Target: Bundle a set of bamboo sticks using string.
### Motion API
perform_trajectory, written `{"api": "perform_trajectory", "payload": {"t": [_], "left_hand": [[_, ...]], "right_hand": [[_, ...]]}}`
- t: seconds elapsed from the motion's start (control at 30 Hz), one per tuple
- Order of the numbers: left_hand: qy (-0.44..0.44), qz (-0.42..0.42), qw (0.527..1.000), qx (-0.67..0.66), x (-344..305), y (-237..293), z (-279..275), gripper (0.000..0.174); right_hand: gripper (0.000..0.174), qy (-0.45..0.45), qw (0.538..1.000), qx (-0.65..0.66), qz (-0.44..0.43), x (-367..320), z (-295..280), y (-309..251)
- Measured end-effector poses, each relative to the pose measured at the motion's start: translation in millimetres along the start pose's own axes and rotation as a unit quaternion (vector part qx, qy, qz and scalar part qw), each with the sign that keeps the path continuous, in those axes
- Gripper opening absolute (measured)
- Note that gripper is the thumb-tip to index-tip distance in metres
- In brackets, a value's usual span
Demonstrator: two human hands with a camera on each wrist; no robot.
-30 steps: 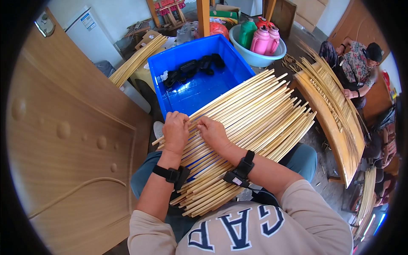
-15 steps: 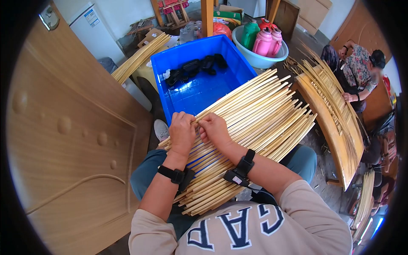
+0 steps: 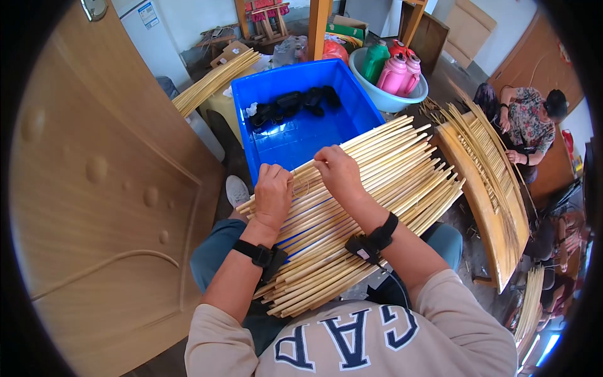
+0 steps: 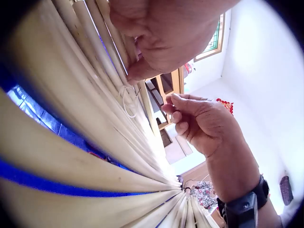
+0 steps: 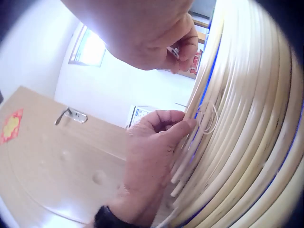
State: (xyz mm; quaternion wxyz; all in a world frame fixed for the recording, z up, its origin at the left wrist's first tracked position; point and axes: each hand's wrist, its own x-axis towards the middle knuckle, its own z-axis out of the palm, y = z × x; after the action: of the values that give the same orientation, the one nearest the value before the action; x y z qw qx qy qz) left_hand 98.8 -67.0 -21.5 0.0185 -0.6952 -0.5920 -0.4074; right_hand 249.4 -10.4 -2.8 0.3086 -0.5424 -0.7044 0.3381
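Observation:
A mat of long pale sticks lies across the person's lap, the sticks side by side with uneven ends. At its far edge the left hand pinches the outermost stick between thumb and fingers, as the right wrist view shows. Just beside that thumb, a thin pale string makes a loose loop over the sticks. The right hand is raised above the far edge, to the right of the left hand. Its thumb and fingertips meet in a pinch with a whitish bit between them, which looks like the string's end.
Beyond the mat stands a blue tub with black objects inside. Thermos flasks sit in a pale blue basin. A wooden door is close on the left. On the right, another person works at a curved wooden board with sticks on it.
Both hands were close together at the mat's far edge. The right hand has since lifted away up and to the right, and the string loop now shows between the hands.

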Motion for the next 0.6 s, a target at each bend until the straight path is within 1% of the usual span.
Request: {"api": "perform_trajectory", "payload": {"t": [0.03,0.07,0.1,0.13,0.2,0.23,0.27,0.33,0.37,0.43,0.47,0.53,0.6], "left_hand": [[0.005,0.010,1.000,-0.001,0.4,0.5,0.4,0.017],[0.006,0.011,1.000,-0.003,0.8,0.4,1.1,0.017],[0.015,0.018,1.000,-0.001,1.4,0.1,2.4,0.017],[0.023,0.025,0.999,0.002,1.6,-0.4,3.5,0.016],[0.028,0.028,0.999,0.000,1.9,-1.9,6.4,0.016],[0.030,0.030,0.999,-0.001,1.0,-3.4,7.2,0.015],[0.032,0.027,0.999,0.001,1.4,-4.1,6.8,0.015],[0.039,0.030,0.999,-0.011,0.9,-4.9,6.0,0.016],[0.038,0.027,0.999,-0.011,-0.1,-5.4,5.3,0.016],[0.029,0.024,0.999,-0.014,0.2,-5.9,5.2,0.017],[0.030,0.023,0.999,-0.014,0.9,-6.7,5.1,0.017],[0.022,0.022,0.999,-0.010,1.1,-8.6,3.9,0.018],[0.016,0.013,1.000,-0.010,0.8,-11.5,5.0,0.018]], "right_hand": [[0.007,0.042,0.990,-0.067,-0.118,2.7,-0.6,3.6],[0.008,0.083,0.959,-0.132,-0.235,4.4,-2.0,0.5],[0.010,0.025,0.968,-0.123,-0.218,6.6,1.5,-1.4],[0.010,0.025,0.968,-0.124,-0.219,9.1,5.1,-2.7],[0.010,-0.050,0.966,-0.151,-0.202,15.4,12.3,-4.4],[0.011,-0.061,0.972,-0.121,-0.190,17.7,14.8,-4.5],[0.011,-0.064,0.972,-0.120,-0.193,19.4,17.8,-3.1],[0.013,-0.036,0.971,-0.127,-0.199,19.4,23.4,1.1],[0.013,-0.038,0.971,-0.126,-0.198,20.4,25.5,1.4],[0.016,-0.078,0.976,-0.148,-0.142,26.0,27.4,1.8],[0.016,-0.078,0.975,-0.149,-0.142,28.4,26.3,-0.3],[0.015,-0.111,0.963,-0.191,-0.155,31.0,25.1,-4.8],[0.014,-0.101,0.957,-0.213,-0.166,32.7,30.4,-3.3]]}}
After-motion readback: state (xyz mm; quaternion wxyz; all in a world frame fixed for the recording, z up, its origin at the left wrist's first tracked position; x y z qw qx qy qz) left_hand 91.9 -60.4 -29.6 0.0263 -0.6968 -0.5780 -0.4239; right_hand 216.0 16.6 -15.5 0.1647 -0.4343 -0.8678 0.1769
